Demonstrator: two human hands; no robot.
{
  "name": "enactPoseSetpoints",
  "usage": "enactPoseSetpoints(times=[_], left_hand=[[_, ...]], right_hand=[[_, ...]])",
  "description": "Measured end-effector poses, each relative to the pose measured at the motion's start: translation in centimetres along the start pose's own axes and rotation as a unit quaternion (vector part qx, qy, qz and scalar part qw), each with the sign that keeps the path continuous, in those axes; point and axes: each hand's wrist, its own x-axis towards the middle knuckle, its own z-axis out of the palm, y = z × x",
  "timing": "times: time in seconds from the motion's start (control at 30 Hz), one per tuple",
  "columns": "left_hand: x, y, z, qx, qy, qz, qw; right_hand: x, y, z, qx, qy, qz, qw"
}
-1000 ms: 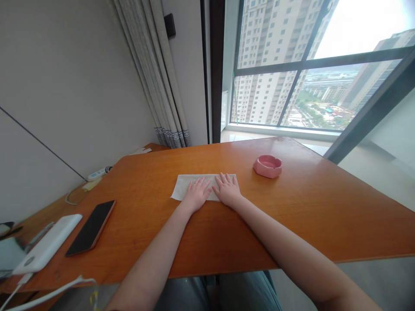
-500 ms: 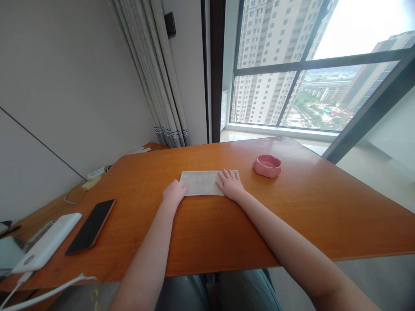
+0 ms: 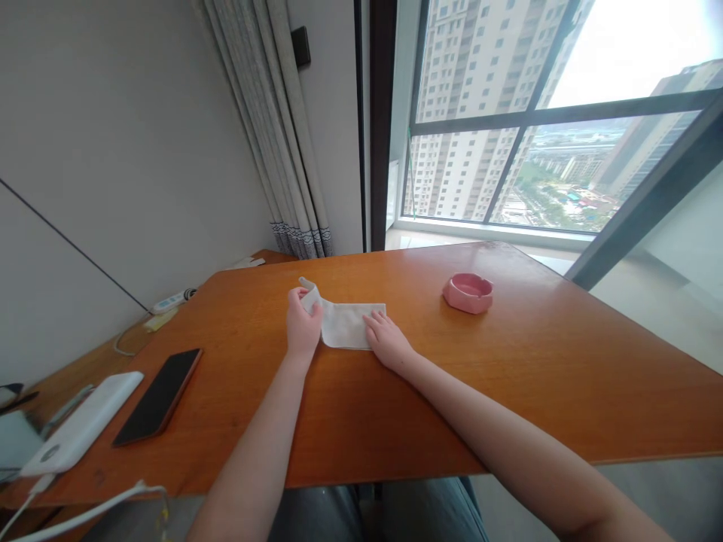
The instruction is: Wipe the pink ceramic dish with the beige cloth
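White cloth (image 3: 344, 327), gripped and curled up at one end by left hand (image 3: 303, 325); held down under palm-down, flattened right hand (image 3: 389, 342). Partly hidden within left grip.

One left hand (image 3: 303, 324), one right hand (image 3: 388, 342): two seen in total. Two forearms (image 3: 265, 429) and two legs (image 3: 321, 517) also counted. One cloth (image 3: 346, 327), one phone (image 3: 159, 397), one power bank (image 3: 84, 425) and one ashtray (image 3: 468, 303) are logged. One table (image 3: 361, 414) is counted; past its left edge, one more wood surface (image 3: 73, 369) is seen. Power strip (image 3: 168, 302): one found. Cables (image 3: 96, 509): at least three can be made out. Curtain (image 3: 271, 120): one. Dark box (image 3: 301, 47): one. Window (image 3: 471, 123): one shown, with at least four panes (image 3: 587, 173) counted. Outside, two towers (image 3: 468, 83) are seen; lower buildings (image 3: 570, 163) are too small to be counted. Clutter (image 3: 16, 444) at left edge is cut off, so no count is given.
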Motion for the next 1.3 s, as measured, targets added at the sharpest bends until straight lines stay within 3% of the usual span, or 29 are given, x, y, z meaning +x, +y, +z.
enactPoseSetpoints(times=[0.07, 0.13, 0.23, 0.3, 0.4, 0.5, 0.57, 0.63, 0.73, 0.83, 0.93, 1.07, 1.17, 1.3], left_hand=[[-1.1, 1.1, 1.3, -0.058, -0.037, 0.085, 0.994], [-2.3, 1.6, 2.7, -0.053, -0.154, 0.150, 0.975], [-3.3, 1.8, 4.2, -0.002, -0.323, 0.209, 0.923], [-3.6, 1.8, 4.5, 0.018, -0.357, 0.226, 0.906], [-3.7, 2.2, 4.1, 0.019, -0.358, 0.226, 0.906], [-3.5, 2.7, 3.3, 0.005, -0.367, 0.218, 0.904], [-3.1, 2.6, 3.0, -0.006, -0.335, 0.210, 0.919], [-2.7, 1.9, 3.1, 0.011, -0.261, 0.187, 0.947], [-2.1, 0.0, 3.9, 0.082, -0.180, 0.115, 0.973], [-1.9, -1.7, 4.9, 0.092, -0.235, 0.068, 0.965], [-1.9, -2.6, 5.5, 0.028, -0.264, 0.065, 0.962], [-1.9, -2.6, 5.3, 0.010, -0.243, 0.064, 0.968], [-2.2, -2.2, 5.0, 0.054, -0.274, 0.102, 0.955], [-2.8, -1.4, 5.0, 0.111, -0.300, 0.130, 0.938]], right_hand=[[0.4, 0.6, -0.4, 0.032, 0.014, -0.015, 0.999], [0.9, 1.6, -0.8, 0.069, 0.034, -0.005, 0.997], [1.7, 3.3, -1.2, 0.153, 0.096, 0.061, 0.982], [2.2, 4.2, -1.2, 0.202, 0.113, 0.094, 0.968], [2.3, 4.5, -1.2, 0.206, 0.107, 0.100, 0.968], [1.9, 3.8, -1.3, 0.141, 0.144, 0.066, 0.977], [1.4, 3.0, -1.4, 0.110, 0.167, 0.026, 0.979], [0.8, 2.0, -1.6, 0.101, 0.166, -0.019, 0.981], [-0.2, 0.5, -1.6, 0.079, 0.107, -0.087, 0.987], [-1.3, -1.0, -1.1, 0.020, 0.015, -0.116, 0.993], [-2.3, -1.9, -1.0, -0.048, -0.023, -0.083, 0.995], [-3.7, -0.4, -2.7, -0.122, -0.009, 0.064, 0.990], [-5.6, 3.3, -4.6, -0.156, 0.000, 0.149, 0.976], [-8.9, 10.4, -6.8, -0.205, 0.017, 0.225, 0.952]])
